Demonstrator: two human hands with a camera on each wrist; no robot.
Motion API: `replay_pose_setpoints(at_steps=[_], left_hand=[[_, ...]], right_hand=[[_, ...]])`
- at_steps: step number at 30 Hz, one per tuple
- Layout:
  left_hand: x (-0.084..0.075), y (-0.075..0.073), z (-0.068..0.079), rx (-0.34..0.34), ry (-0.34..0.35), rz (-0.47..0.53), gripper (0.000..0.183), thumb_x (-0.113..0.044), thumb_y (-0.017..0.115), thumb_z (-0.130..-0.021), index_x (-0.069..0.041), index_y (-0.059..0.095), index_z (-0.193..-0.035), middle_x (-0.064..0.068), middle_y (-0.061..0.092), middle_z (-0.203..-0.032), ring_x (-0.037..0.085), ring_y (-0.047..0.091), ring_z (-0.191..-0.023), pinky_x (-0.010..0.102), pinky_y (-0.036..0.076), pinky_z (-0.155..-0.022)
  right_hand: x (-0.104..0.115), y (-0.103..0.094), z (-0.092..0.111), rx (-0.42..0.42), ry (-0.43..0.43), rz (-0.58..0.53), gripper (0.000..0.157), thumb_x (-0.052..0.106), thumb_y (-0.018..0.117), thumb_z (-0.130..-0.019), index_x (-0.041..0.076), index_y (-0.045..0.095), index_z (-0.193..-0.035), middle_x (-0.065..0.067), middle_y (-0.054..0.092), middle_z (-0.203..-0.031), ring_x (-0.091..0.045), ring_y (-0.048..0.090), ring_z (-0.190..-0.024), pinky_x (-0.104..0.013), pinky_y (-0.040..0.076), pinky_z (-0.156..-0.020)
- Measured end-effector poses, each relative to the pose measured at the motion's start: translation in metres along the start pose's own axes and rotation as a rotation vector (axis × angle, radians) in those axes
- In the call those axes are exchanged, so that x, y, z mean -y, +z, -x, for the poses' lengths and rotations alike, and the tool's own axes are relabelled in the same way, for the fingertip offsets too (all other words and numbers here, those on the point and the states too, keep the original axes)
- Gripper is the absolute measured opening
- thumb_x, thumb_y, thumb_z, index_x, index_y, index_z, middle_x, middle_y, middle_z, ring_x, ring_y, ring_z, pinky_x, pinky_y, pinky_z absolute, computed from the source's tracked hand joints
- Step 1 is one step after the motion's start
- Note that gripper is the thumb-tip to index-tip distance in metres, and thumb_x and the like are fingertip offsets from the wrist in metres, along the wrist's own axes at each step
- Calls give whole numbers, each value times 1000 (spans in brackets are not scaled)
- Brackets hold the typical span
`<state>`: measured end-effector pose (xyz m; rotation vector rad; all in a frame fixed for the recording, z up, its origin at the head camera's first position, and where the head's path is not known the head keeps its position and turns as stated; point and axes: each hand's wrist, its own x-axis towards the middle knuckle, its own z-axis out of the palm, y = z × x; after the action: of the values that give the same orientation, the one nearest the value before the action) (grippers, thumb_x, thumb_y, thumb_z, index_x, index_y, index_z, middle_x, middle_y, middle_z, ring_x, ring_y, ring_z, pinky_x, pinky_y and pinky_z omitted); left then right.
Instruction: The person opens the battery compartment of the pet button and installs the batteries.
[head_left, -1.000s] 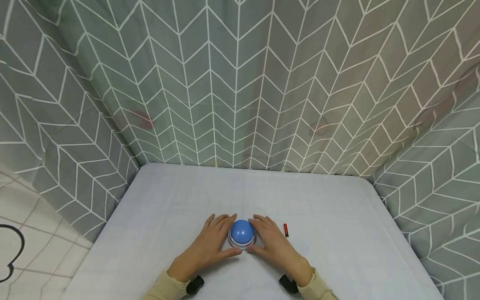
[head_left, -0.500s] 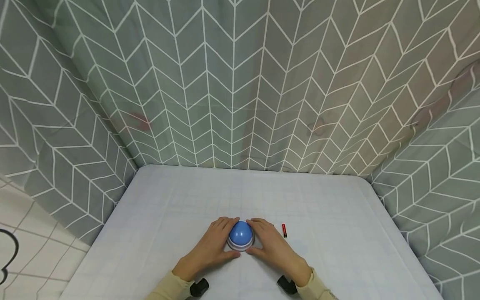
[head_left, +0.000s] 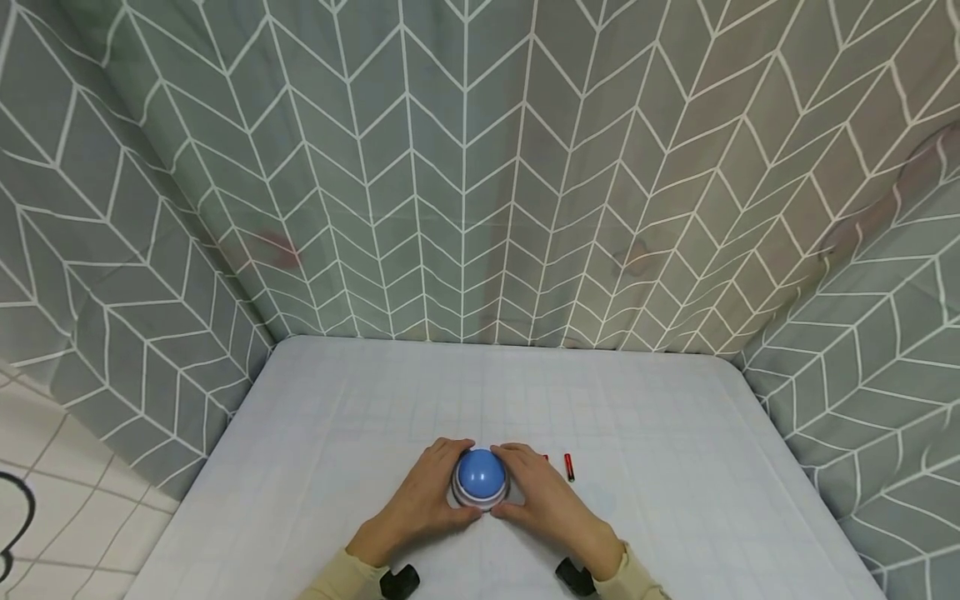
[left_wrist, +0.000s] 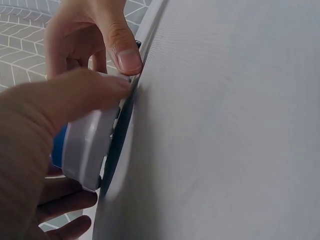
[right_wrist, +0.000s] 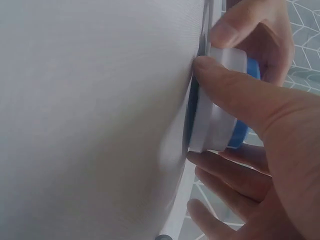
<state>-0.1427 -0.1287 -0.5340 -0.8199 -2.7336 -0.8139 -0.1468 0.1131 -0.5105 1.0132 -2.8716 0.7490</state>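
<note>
A push button with a blue dome (head_left: 482,473) and a pale, clear-looking round base (left_wrist: 89,145) sits near the table's front middle. My left hand (head_left: 429,498) holds it from the left, fingers bent round the far side and thumb at the near rim. From the right, my right hand (head_left: 546,498) grips it the same way, thumb (right_wrist: 232,87) along the base. Both thumb tips nearly meet in front. In the wrist views the base is close over the tabletop, with a dark strip beneath it. Its underside is hidden.
A small red cylinder with a dark end, like a battery (head_left: 569,467), lies right of my right hand. Another red tip (head_left: 546,457) shows just behind that hand. White cloth covers the table (head_left: 360,400); patterned curtains (head_left: 465,183) stand behind and at both sides.
Both hands have closed in from loosely around the button to hold its base. A second red tip now shows beside my right hand. The head view has tilted slightly.
</note>
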Motion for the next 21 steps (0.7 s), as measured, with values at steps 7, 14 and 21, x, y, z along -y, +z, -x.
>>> replay_pose_setpoints(at_steps=[7,14,21], left_hand=[[-1,0,2,-47,-38,103,88,-52,90,-73,-11,54,-142,-1,62,-126,8,56,-113,39,53,-99],[-6,-3,2,-27,-111,195,79,-56,84,-81,-13,56,-140,-3,61,-123,9,57,-108,40,54,-96],[-10,-3,3,-35,-112,244,63,-55,72,-96,-14,59,-142,-5,62,-119,7,56,-103,34,52,-91]], right_hand=[[-1,1,1,-61,-77,17,85,35,92,-82,4,52,-150,-8,62,-141,-22,61,-131,-44,50,-109],[3,-2,2,-63,-56,53,75,32,85,-90,4,53,-150,-8,65,-137,-21,63,-127,-43,52,-107],[6,-4,3,-101,-32,116,56,28,74,-100,2,57,-146,-12,70,-128,-22,69,-115,-42,57,-95]])
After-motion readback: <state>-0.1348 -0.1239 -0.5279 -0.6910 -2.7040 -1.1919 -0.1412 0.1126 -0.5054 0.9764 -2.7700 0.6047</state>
